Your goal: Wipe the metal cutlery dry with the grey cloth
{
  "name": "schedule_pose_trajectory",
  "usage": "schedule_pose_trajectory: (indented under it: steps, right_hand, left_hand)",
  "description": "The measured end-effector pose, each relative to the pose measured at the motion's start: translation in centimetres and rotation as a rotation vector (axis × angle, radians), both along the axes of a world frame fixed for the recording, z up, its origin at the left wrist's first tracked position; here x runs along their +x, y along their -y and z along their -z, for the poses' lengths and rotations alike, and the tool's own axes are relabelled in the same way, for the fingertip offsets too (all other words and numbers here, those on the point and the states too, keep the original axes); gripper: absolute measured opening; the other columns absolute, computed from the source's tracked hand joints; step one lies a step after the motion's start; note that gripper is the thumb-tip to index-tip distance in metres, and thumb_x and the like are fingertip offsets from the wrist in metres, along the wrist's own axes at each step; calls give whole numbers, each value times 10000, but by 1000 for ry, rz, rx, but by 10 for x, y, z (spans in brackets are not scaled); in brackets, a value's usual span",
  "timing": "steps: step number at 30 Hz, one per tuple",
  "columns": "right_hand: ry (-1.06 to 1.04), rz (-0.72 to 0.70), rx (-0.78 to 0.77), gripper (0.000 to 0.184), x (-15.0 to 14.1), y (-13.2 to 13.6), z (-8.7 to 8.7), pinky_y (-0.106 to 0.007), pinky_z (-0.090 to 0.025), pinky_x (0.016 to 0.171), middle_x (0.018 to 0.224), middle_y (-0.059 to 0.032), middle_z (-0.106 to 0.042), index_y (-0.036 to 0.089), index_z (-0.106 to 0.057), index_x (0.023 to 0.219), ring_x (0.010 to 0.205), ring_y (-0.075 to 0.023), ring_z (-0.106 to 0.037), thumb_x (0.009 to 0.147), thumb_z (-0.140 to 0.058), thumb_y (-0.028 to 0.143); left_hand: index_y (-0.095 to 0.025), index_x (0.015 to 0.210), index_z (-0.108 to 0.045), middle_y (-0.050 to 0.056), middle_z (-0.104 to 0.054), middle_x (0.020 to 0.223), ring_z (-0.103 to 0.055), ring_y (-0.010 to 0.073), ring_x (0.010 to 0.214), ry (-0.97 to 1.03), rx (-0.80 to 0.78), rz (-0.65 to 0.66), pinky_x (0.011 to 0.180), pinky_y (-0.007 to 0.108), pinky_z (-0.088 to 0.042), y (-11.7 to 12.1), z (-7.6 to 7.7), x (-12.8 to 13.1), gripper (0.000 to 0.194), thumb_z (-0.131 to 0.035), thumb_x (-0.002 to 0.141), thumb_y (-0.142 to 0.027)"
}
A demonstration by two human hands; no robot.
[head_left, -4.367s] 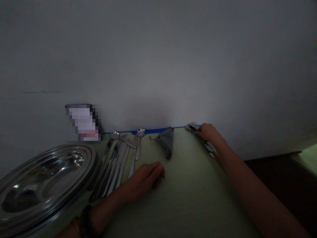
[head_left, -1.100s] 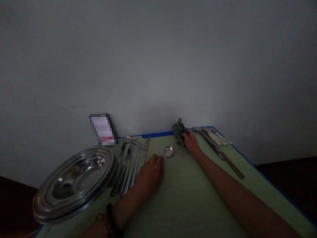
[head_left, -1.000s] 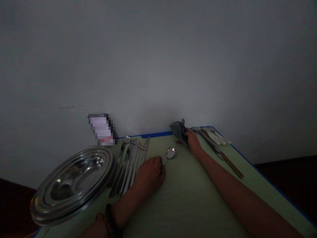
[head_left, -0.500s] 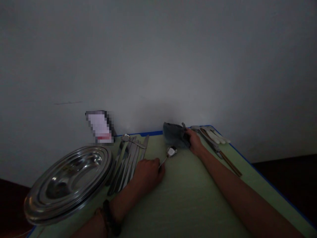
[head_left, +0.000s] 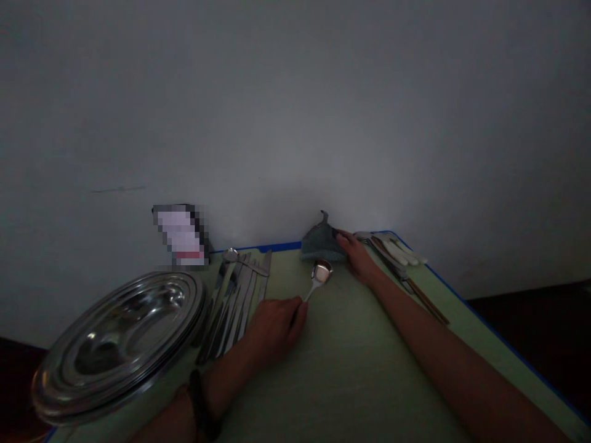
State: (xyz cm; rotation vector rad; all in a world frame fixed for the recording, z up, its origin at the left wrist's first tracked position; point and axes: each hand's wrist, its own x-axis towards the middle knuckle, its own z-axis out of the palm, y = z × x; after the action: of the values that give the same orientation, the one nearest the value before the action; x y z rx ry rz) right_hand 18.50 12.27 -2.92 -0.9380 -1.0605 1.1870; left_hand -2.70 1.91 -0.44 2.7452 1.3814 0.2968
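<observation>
My left hand (head_left: 276, 323) rests on the pale green table (head_left: 351, 381) with its fingers closed round the handle of a steel spoon (head_left: 318, 276). The spoon's bowl is lifted and points toward the wall. My right hand (head_left: 356, 257) reaches to the far edge and grips a grey cloth (head_left: 319, 245), bunched against the wall just behind the spoon's bowl. The room is dim.
A row of steel knives and spoons (head_left: 235, 295) lies left of my left hand. Stacked steel plates (head_left: 115, 341) sit at the left edge. More cutlery and chopsticks (head_left: 401, 264) lie at the far right. A small blurred card (head_left: 179, 237) leans on the wall.
My left hand took the spoon from the cutlery row and raised its bowl. My right hand left the right-hand cutlery, picked up the grey cloth and brought it leftward toward the spoon.
</observation>
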Motion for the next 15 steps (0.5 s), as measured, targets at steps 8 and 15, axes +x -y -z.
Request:
schedule_pose_trajectory:
  steps: [8, 15]
  right_hand:
    - [245, -28, 24, 254, 5, -2, 4, -350, -433, 804, 834, -9, -665, 196, -622, 824, 793, -179, -590, 571, -607, 183]
    - [-291, -271, -152, 220, -22, 14, 1, -320, -483, 767, 797, -8, -699, 196, -634, 811, 774, -178, -640, 592, -622, 209]
  left_hand:
    - [-190, 790, -529, 38, -640, 664, -608, 182, 606, 41, -88, -145, 548, 258, -344, -2, 0, 5, 343, -251, 920, -344]
    - [-189, 858, -507, 24, -613, 687, -589, 162, 629, 337, -280, -320, 554, 232, -359, -12, 1, 3, 295, -264, 909, -349]
